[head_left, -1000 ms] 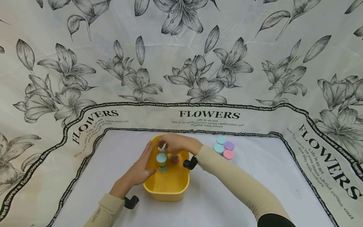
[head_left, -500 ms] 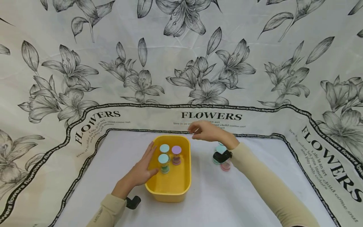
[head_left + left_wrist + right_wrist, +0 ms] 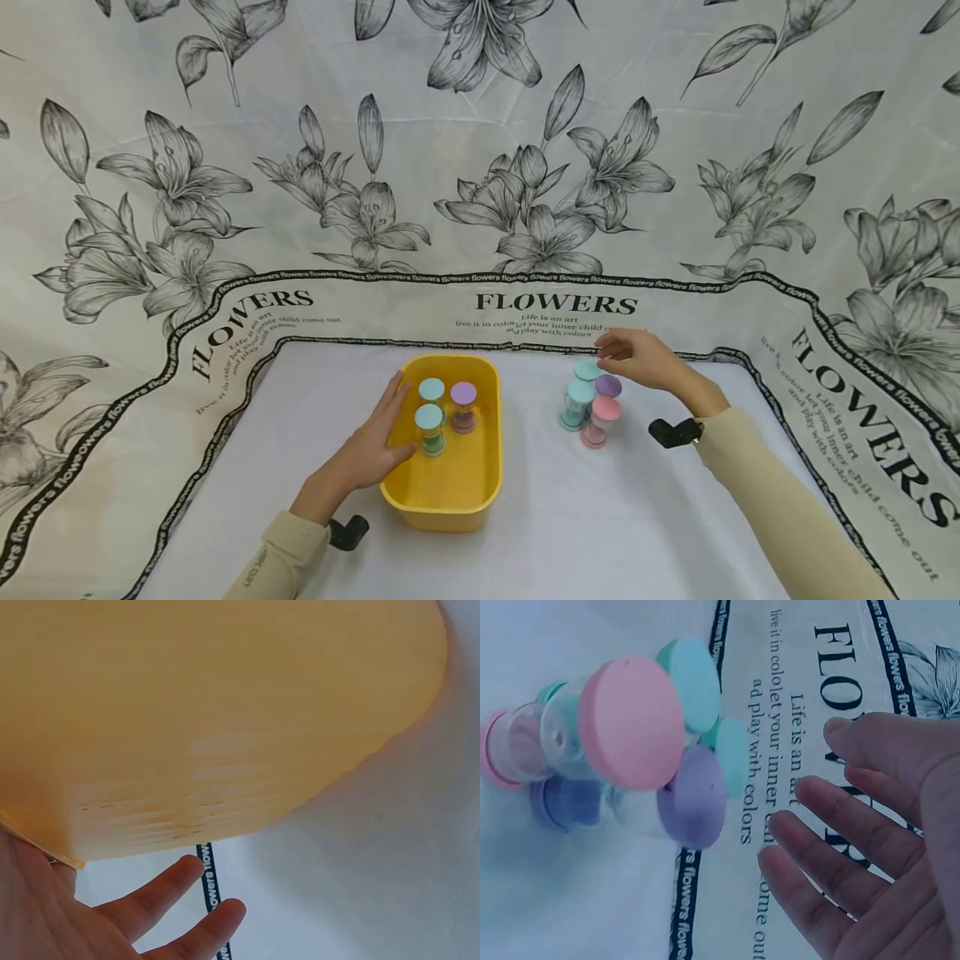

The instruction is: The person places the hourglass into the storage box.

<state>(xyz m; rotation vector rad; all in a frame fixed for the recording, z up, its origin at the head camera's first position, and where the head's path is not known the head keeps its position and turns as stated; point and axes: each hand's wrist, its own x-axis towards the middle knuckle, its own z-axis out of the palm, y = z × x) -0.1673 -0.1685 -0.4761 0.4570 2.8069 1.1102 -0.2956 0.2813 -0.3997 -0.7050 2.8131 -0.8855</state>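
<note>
My left hand (image 3: 365,450) rests at the left rim of a yellow plastic bin (image 3: 442,496), fingers extended. In the left wrist view two fingers stretch past the bin's side wall (image 3: 247,712). Inside the bin stand two sand timers with light-blue caps, the front one (image 3: 430,421) holding green sand, and a purple sand timer (image 3: 463,404). My right hand (image 3: 641,360) hovers beside a cluster of sand timers, holding nothing. That cluster has a pink sand timer (image 3: 634,724), a purple sand timer (image 3: 694,796) and two light-blue ones, the nearer (image 3: 579,396) with teal sand.
A white cloth (image 3: 540,517) covers the table, under the bin and the cluster. Behind it rises a floral-printed backdrop (image 3: 360,308) with a black border. The cluster stands to the right of the bin, with a gap between them.
My right hand has left the bin, letting go of a light-blue sand timer there, and moved right to the cluster. My left hand stays at the rim.
</note>
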